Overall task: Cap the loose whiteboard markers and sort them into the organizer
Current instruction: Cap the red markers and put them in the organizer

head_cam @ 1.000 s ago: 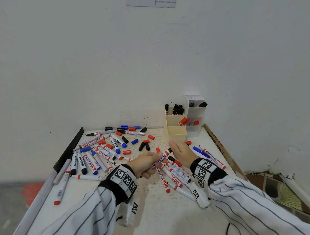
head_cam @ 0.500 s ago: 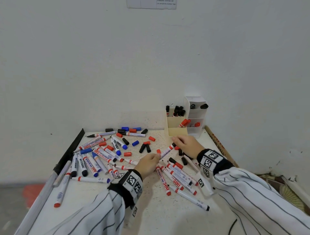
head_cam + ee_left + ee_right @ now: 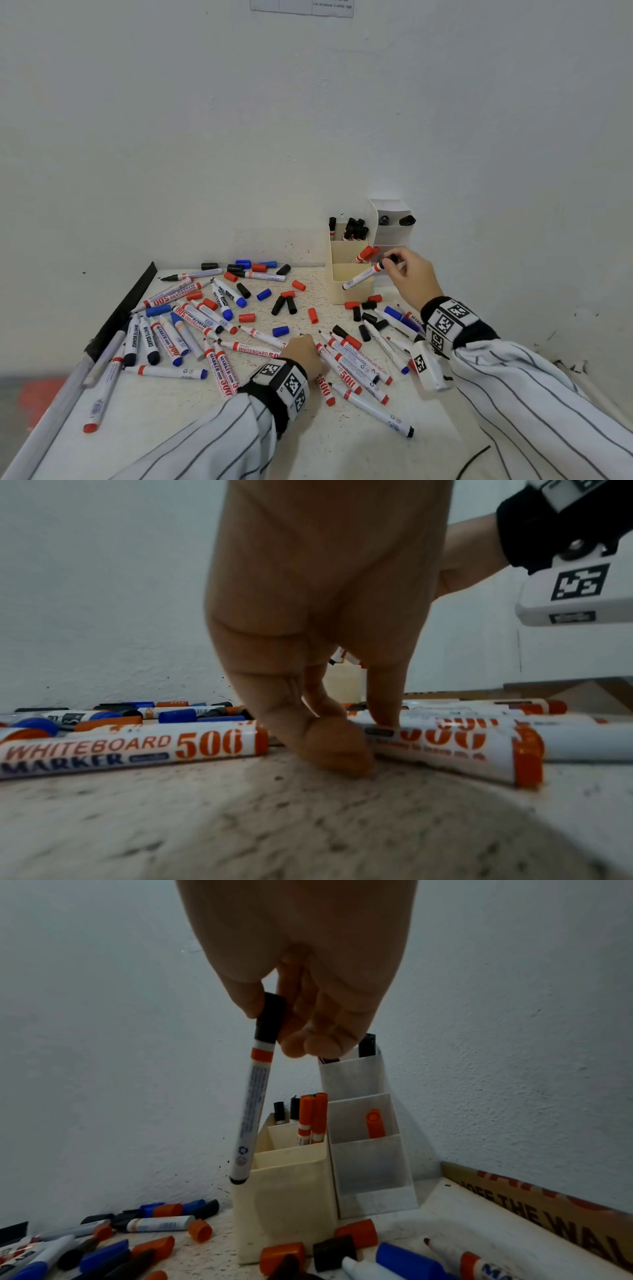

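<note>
While our right hand [image 3: 412, 274] pinches the capped marker [image 3: 364, 275] by its black cap, its barrel slants toward seven o'clock across the cream organizer [image 3: 352, 286], and our left hand [image 3: 305, 353] presses curled fingers on a surface marker [image 3: 455, 746].

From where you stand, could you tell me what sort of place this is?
Probably a plain work corner or sorting station: a speckled table set against a bare white wall, strewn with whiteboard markers beside a compartmented organizer.

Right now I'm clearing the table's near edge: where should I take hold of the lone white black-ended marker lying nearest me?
Pinch the white black-ended marker mid-barrel, coming from above with fingers across its width. It lies flat and diagonal, bare table along both long sides there; its far end crowds the marker pile.
</note>
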`<action>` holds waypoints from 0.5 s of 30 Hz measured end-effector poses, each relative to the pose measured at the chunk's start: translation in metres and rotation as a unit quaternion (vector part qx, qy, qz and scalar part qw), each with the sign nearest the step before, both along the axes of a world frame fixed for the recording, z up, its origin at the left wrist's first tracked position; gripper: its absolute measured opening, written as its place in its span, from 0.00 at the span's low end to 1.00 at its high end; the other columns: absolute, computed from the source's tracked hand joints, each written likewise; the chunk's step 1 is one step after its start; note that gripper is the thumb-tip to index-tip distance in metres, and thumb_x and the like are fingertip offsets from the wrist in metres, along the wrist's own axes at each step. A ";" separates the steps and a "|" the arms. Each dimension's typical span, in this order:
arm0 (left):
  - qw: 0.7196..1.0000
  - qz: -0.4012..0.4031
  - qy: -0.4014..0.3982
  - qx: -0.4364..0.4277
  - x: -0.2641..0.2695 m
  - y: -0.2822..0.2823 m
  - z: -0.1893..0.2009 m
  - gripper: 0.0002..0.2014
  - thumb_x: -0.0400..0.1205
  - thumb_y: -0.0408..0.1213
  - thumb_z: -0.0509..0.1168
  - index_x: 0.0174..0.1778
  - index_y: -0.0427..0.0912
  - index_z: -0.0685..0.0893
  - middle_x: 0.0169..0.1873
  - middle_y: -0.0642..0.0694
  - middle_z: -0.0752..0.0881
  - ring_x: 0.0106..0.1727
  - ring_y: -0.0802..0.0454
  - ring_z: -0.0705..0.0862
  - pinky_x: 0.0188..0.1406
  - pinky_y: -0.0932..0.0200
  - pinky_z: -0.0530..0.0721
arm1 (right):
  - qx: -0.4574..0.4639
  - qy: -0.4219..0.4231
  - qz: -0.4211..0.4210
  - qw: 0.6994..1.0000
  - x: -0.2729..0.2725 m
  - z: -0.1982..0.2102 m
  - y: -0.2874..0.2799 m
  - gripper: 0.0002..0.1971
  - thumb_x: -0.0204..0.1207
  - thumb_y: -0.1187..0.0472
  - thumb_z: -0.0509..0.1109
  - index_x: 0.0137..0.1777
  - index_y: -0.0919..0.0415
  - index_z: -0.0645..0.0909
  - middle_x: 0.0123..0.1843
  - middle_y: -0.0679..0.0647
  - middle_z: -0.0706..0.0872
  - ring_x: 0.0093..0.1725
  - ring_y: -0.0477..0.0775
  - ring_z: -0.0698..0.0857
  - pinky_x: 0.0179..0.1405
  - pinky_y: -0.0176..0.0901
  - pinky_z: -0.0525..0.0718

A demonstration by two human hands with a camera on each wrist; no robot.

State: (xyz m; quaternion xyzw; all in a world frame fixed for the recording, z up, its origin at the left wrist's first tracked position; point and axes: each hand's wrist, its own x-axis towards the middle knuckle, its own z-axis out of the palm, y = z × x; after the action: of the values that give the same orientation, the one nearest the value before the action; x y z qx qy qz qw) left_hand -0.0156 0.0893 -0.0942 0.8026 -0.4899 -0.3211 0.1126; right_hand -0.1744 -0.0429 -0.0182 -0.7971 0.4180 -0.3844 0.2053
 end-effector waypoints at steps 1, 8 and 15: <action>1.000 0.006 0.000 -0.004 0.001 0.000 -0.002 0.18 0.78 0.43 0.68 0.60 0.41 0.74 0.57 0.45 0.81 0.50 0.53 0.79 0.56 0.61 0.82 | -0.001 0.002 0.001 1.000 -0.002 -0.001 -0.001 0.08 0.79 0.61 0.65 0.54 0.61 0.81 0.42 0.48 0.81 0.34 0.38 0.74 0.34 0.28 0.69; 0.997 0.063 0.022 -0.046 0.007 -0.003 -0.006 0.14 0.78 0.41 0.68 0.54 0.42 0.73 0.49 0.46 0.78 0.47 0.53 0.78 0.44 0.64 0.79 | -0.010 -0.004 -0.006 1.000 -0.007 -0.005 -0.012 0.09 0.79 0.63 0.65 0.55 0.64 0.81 0.45 0.51 0.82 0.37 0.36 0.75 0.35 0.24 0.69; 0.989 -0.086 -0.047 -0.107 -0.007 -0.008 -0.004 0.15 0.81 0.42 0.63 0.63 0.52 0.76 0.60 0.50 0.75 0.57 0.55 0.77 0.61 0.59 0.78 | -0.005 -0.006 0.002 1.000 -0.010 -0.007 -0.011 0.09 0.79 0.62 0.65 0.55 0.63 0.82 0.46 0.50 0.82 0.37 0.35 0.75 0.36 0.23 0.71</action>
State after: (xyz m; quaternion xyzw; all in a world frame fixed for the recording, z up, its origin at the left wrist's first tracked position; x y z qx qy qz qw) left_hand -0.0230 0.0818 -0.0986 0.7549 -0.5935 -0.2374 0.1464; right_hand -0.1840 -0.0542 -0.0254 -0.7965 0.4133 -0.3912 0.2045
